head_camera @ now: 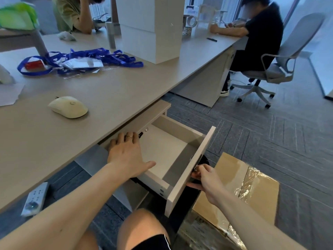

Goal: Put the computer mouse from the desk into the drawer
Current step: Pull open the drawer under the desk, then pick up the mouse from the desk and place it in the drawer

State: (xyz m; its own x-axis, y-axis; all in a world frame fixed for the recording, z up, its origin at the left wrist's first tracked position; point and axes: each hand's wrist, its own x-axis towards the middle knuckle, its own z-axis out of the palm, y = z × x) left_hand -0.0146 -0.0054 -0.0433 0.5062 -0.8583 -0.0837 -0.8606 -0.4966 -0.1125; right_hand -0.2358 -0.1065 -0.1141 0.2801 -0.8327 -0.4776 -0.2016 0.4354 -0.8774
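- The worktop (100,98) lies above and to the left of both grips, and it carries the task's thing.
- The drawer (167,150) hangs pulled out under the worktop's edge, its inside bare; the left grip (126,156) rests spread flat on its near-left corner, holding nothing.
- The right grip (207,179) is closed round the drawer's front panel, fingers curled behind it.
- The computer mouse (68,107) sits up and left of the left grip, well apart from the right; its long axis runs left to right, so I judge the left grip the nearer one for the pick.
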